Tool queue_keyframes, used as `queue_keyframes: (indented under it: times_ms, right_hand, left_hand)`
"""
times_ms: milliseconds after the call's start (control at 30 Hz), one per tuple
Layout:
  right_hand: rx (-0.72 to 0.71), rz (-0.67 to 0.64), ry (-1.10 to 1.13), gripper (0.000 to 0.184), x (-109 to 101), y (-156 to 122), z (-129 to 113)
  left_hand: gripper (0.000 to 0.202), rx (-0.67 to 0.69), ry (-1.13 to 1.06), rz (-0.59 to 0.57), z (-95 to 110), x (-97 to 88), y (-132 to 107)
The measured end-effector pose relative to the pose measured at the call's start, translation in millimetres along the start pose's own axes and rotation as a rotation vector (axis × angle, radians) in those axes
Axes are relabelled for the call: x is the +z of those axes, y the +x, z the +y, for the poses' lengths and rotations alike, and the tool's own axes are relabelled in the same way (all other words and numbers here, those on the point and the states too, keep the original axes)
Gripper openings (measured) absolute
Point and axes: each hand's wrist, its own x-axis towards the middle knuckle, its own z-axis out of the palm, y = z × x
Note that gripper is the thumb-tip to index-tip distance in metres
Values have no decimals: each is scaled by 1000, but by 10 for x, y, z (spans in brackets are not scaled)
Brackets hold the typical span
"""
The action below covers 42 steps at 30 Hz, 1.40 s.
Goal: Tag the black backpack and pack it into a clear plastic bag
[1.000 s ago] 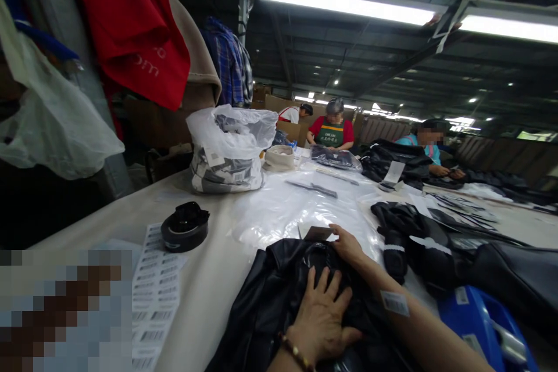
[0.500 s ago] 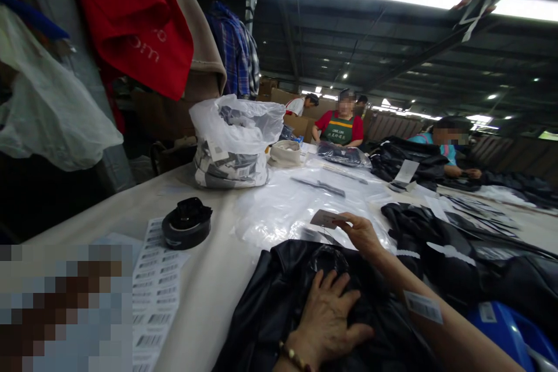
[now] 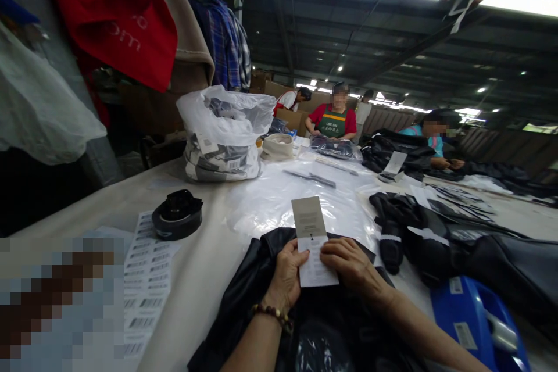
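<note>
Between my two hands is a hang tag [image 3: 310, 218], its upper part grey-beige and its lower part white with small print. My left hand [image 3: 285, 272] pinches the tag's left edge; a beaded bracelet circles that wrist. On the other side, my right hand [image 3: 351, 261] has its fingers closed on the tag's right edge. Below both hands lies a black garment [image 3: 244, 302] with a leather-like sheen, spread on the table. Shiny clear plastic shows on the garment near the bottom of the view.
Clear plastic bags [image 3: 261, 197] lie beyond the garment. To the left are a black tape roll [image 3: 178, 218] and a barcode sticker sheet [image 3: 146, 279]. A stuffed plastic bag [image 3: 226, 139] stands behind. At right are black garments [image 3: 436, 238] and a blue tool [image 3: 475, 319]. Co-workers sit farther back.
My left hand has lifted off the garment and taken hold of the tag's left edge. My right hand has brought the tag nearer, and it now faces me upright. The view has shifted slightly.
</note>
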Motion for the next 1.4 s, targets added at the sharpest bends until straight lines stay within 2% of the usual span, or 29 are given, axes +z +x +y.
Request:
queue_keyframes:
  times_ms: [67, 167, 233, 300, 400, 567, 633, 700, 767, 833, 867, 1033, 1167, 1267, 1400]
  right_hand:
    - [136, 73, 43, 28, 17, -29, 46]
    - [562, 236, 213, 34, 38, 14, 156]
    - [774, 243, 410, 48, 35, 115, 209]
    - [776, 162, 562, 50, 23, 231, 217]
    - [636, 64, 594, 23, 24, 307, 147]
    - [471, -44, 487, 33, 107, 100, -6]
    - [473, -80, 464, 31, 118, 26, -24]
    - [641, -64, 440, 26, 102, 21, -6]
    - [882, -22, 386, 24, 80, 87, 56]
    - [1068, -18, 354, 32, 79, 194, 156]
    - [1117, -35, 359, 36, 94, 253, 215]
    - [1228, -102, 499, 33, 298, 487, 443]
    - [1298, -77, 738, 41, 450, 559, 461]
    - [1340, 3, 926, 41, 459, 561, 440]
    - [1340, 68, 1146, 34, 370, 539, 442]
  left_hand:
    - [59, 12, -6, 40, -15, 5, -8]
    - [55, 4, -6, 62, -30, 24, -19]
    - [55, -10, -3, 64, -28, 39, -23]
    - [57, -22, -4, 71, -17, 47, -20]
    - [51, -29, -21, 96, 13, 34, 0]
    - [38, -47, -14, 142, 21, 2, 20]
    - [37, -27, 18, 140, 2, 12, 7]
    - [38, -9, 51, 130, -18, 29, -11]
    - [37, -5, 77, 119, -32, 43, -23]
    - [37, -4, 100, 112, -39, 48, -24]
    - [36, -3, 111, 109, -42, 47, -22]
    - [34, 0, 150, 108, -44, 31, -7]
    - [34, -1, 174, 119, -44, 26, -11]
    - [33, -5, 182, 121, -49, 29, -11]
    - [32, -16, 192, 121, -50, 32, -3]
